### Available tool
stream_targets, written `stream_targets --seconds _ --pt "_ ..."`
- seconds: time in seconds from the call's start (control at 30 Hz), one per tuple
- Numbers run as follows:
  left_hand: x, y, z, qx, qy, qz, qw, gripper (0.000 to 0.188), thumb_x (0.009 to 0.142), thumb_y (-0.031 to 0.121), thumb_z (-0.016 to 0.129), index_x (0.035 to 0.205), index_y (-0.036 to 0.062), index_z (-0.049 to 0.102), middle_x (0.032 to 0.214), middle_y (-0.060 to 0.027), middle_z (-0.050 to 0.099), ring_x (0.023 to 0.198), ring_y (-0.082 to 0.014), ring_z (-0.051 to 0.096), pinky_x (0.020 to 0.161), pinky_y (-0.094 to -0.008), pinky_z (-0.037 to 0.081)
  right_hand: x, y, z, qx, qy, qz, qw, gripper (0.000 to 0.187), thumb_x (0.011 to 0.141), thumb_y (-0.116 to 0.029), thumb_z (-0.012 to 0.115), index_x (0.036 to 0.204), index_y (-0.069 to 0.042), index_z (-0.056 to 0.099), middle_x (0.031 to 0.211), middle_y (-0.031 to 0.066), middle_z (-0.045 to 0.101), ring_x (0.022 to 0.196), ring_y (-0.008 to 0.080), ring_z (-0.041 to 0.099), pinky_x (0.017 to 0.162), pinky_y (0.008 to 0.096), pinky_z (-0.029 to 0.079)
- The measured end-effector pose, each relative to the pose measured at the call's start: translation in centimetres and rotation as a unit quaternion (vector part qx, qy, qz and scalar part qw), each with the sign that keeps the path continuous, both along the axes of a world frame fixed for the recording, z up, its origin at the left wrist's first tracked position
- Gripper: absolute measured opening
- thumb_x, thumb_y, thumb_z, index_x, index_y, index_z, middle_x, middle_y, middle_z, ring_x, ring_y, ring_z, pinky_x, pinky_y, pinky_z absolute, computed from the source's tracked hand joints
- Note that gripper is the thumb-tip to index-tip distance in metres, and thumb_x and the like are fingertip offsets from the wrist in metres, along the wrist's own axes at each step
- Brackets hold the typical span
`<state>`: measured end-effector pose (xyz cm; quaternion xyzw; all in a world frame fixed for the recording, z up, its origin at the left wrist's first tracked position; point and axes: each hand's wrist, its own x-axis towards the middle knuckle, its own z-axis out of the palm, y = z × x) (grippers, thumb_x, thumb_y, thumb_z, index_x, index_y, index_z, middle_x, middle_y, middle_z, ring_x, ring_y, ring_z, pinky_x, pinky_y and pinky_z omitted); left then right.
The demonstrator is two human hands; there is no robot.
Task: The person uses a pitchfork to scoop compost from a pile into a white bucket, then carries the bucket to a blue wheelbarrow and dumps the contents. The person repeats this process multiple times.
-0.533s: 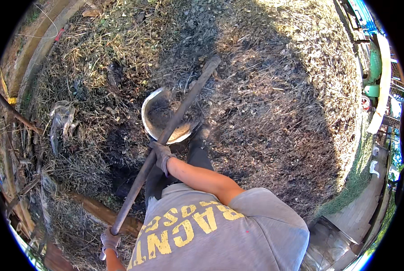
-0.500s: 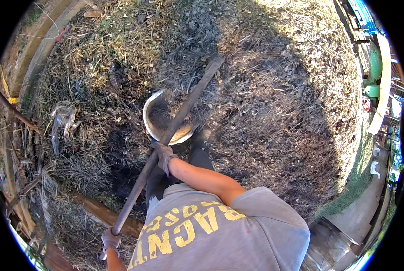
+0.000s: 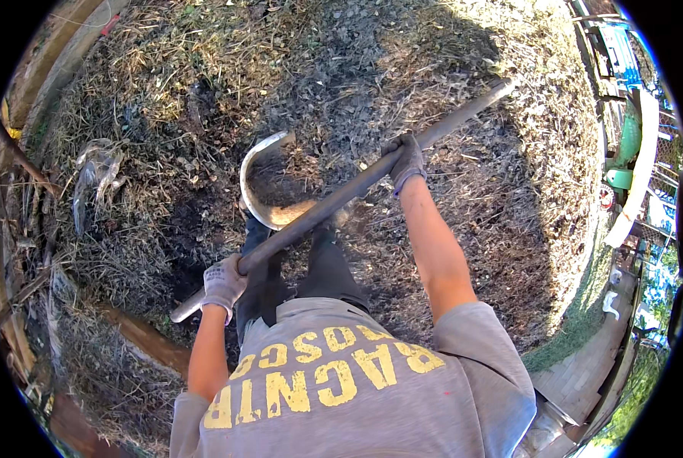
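Note:
Both my hands are wrapped round a long thick pole (image 3: 332, 201), grey-brown and round, that slants from low on the left to high on the right. My left hand (image 3: 225, 283), in a pale grey glove, grips it close to its lower end. Further up the pole, my right hand (image 3: 405, 162) in a darker, soiled glove holds it with the arm stretched out. Under the pole, by my feet, lies a white curved rim (image 3: 248, 177) with tan and dark loose matter inside; the pole hides part of it, and I cannot tell its kind.
Dry straw and dark litter (image 3: 448, 221) cover the ground. Crumpled clear plastic (image 3: 93, 179) lies at the left. Wooden beams (image 3: 147, 340) edge the left side. At the right stand a green object (image 3: 625, 137), a pale curved board (image 3: 637, 172) and paving (image 3: 586, 382).
My right hand has moved up and right along the pole. My left hand has risen with its lower end, and the far end has swung right, so the pole lies flatter.

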<state>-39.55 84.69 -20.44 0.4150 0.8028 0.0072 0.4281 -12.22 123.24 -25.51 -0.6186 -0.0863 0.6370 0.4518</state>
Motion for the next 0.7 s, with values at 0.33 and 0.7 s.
stream_targets --seconds 0.33,0.7 --pt "-4.3 -18.7 7.2 -0.139 0.108 0.038 0.984 0.026 0.07 0.019 0.069 0.096 0.0125 0.067 0.088 -0.0141 0.069 0.087 -0.035 0.065 0.082 -0.0436 0.05 -9.2 -19.9 -3.6 -0.256 0.158 0.061 0.952 0.015 0.083 -0.012 0.065 0.088 -0.003 0.054 0.072 0.0083 0.055 0.058 0.022 0.056 0.062 0.0407 0.054" --pt "-4.9 -7.0 -1.1 -0.082 0.17 -0.09 0.978 0.028 0.069 0.018 0.072 0.094 0.0125 0.062 0.09 -0.0073 0.064 0.09 -0.0285 0.062 0.082 -0.042 0.046 4.8 -8.9 -11.3 -0.26 -0.172 0.183 0.933 0.044 0.08 -0.03 0.071 0.105 0.004 0.057 0.094 0.017 0.064 0.084 0.0313 0.064 0.081 0.0467 0.053"
